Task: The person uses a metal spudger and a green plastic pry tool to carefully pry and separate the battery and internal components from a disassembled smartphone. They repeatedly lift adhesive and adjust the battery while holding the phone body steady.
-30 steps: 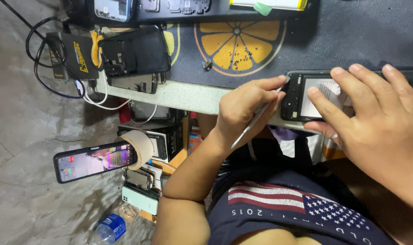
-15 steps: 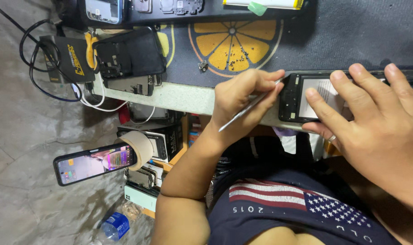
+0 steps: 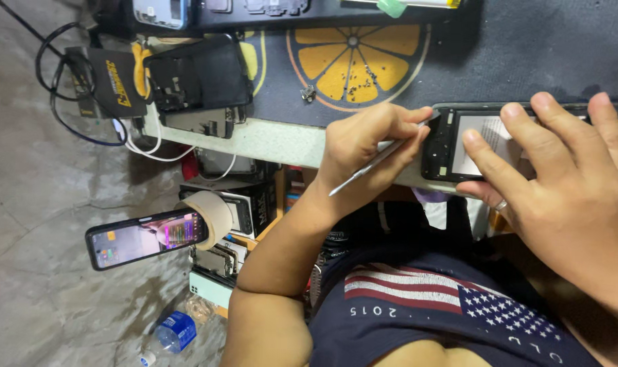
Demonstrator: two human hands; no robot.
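Note:
My left hand [image 3: 363, 146] grips a thin metal tool [image 3: 366, 170] like a pen, its tip against the left end of a black opened phone [image 3: 441, 146]. The phone lies at the table's near edge, with a pale panel showing inside its frame. My right hand [image 3: 560, 190] lies flat on the phone, fingers spread over the panel and thumb under the lower edge, holding it in place. There is a ring on that hand.
A dark mat with an orange-slice print [image 3: 356, 61] carries several tiny screws [image 3: 356, 76]. A disassembled black phone [image 3: 197, 78] and cables [image 3: 71, 81] lie at the left. Below the table are a lit phone [image 3: 142, 238], a tape roll [image 3: 210, 214], boxes and a water bottle [image 3: 173, 333].
My left hand has shifted slightly up along the phone's end and the tool now lies flatter. My right hand keeps the same hold on the phone.

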